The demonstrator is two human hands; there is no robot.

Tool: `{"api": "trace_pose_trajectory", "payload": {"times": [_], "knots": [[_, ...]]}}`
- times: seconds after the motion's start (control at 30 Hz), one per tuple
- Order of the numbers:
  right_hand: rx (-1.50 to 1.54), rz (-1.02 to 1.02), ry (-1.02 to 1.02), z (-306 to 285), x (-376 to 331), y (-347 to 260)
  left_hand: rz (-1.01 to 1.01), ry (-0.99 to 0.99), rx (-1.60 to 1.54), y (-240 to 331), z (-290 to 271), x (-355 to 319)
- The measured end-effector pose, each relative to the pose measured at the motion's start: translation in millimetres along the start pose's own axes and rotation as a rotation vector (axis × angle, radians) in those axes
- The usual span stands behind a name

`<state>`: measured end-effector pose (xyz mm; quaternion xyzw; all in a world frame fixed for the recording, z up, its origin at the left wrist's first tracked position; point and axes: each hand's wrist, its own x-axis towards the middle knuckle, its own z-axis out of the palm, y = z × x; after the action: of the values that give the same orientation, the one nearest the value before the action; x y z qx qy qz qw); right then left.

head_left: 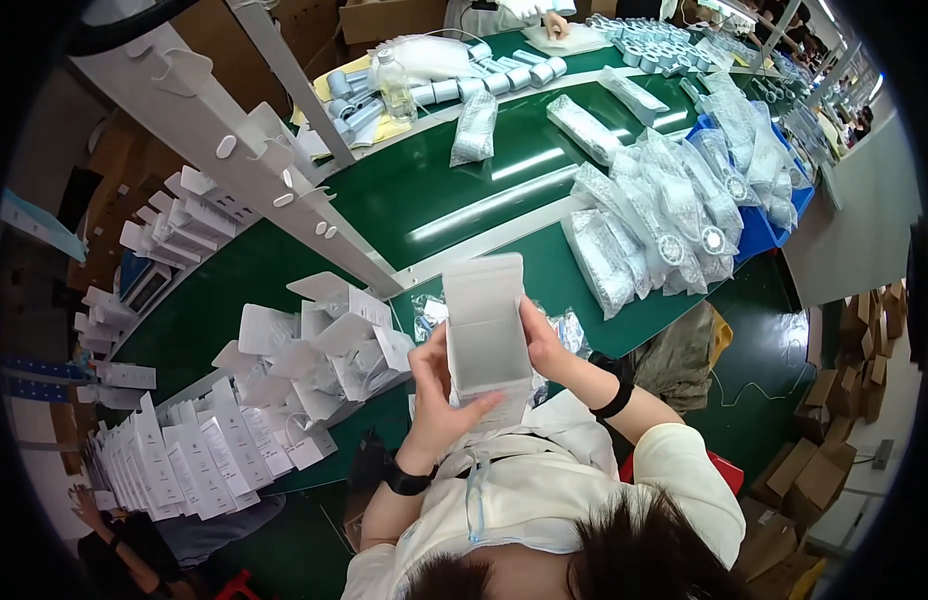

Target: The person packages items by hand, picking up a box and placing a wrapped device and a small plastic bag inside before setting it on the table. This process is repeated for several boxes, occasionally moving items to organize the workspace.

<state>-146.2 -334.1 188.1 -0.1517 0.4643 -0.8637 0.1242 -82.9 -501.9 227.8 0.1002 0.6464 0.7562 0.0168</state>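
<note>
White box [487,350]: one, between our two hands in front of the chest; its long axis runs away from us, with the raised flap at the far end and the opening facing up toward us.
Left hand [436,385]: closed about the box's left side, the thumb laid across its near end; it is nearer that end.
Right hand [540,338]: bent around the right edge, higher up and nearer the flap; we cannot tell where its fingertips rest, as the box hides them.
Relation: the box lies to the right of our left fingers and to the left of our right ones, with both hands touching it.
Small bags [430,314]: at least two, partly hidden, one showing on each side of the box.
Open boxes [359,312]: at least five, clustered to our left, nearer the left hand.
Printed boxes [220,460]: ten or so, overlapping in rows farther left.
Wrapped pile [644,220]: too tangled for us to count, nearer the right hand.
Blue bin [756,232]: one, beneath part of that pile.
Loose packs [474,128]: three, apart on the green surface [394,190].
Bottle [394,88]: one, clear, beside many tubes [445,92].
Co-worker's hand [556,26]: one, at the far edge.
</note>
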Motion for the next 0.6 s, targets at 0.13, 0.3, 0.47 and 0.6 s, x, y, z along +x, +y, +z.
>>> {"api": "trace_pose_trajectory", "payload": {"times": [0.13, 0.3, 0.47, 0.6], "knots": [[-0.423, 0.054, 0.212, -74, 67, 8, 0.028, 0.057, 0.172, -18, -1, 13], [-1.337, -0.058, 0.432, -163, 198, 35, 0.106, -0.091, 0.57, -19, -10, 17], [-1.755, 0.247, 0.312, -142, 308, 80, -0.061, -0.106, 0.564, -30, -14, 13], [-2.043, 0.235, 0.37, -171, 317, 119, -0.055, -0.144, 0.574, -31, -15, 26]]}}
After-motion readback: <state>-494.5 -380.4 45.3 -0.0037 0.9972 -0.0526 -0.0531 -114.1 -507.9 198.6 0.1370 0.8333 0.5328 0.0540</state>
